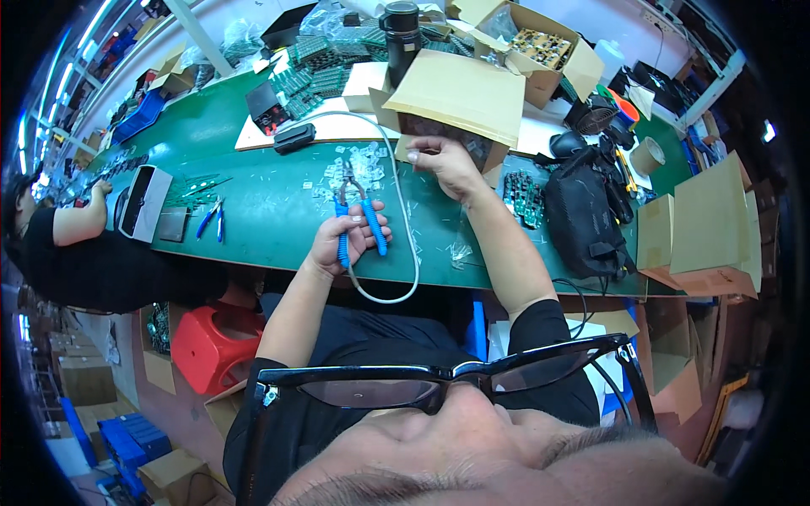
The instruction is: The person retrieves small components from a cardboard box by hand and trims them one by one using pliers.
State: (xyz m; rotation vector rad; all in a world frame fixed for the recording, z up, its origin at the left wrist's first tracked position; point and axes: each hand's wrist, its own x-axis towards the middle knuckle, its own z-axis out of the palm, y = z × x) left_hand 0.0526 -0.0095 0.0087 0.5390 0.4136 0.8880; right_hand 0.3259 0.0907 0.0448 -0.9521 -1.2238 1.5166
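My left hand (pixel 331 243) is closed around blue-handled pliers (pixel 374 226). Their handles stand apart, and the jaws point away from me over a pile of small clear plastic pieces (pixel 368 160). A pale grey cable (pixel 414 240) loops from near the handles up to a black box-shaped unit (pixel 295 138). At the front of an open cardboard box (pixel 460 88), my right hand (pixel 453 171) has its thumb and fingers drawn together. Anything small in that pinch cannot be made out. More clear pieces lie inside the box, partly hidden by its flap.
Green circuit boards (pixel 523 198) and a black bag (pixel 586 211) are on the right. Stacked boards (pixel 325 72) and a dark thermos (pixel 401 38) stand at the back. Left lie blue-handled cutters (pixel 211 221), near another person's arm (pixel 80 221). A red stool (pixel 211 350) is below.
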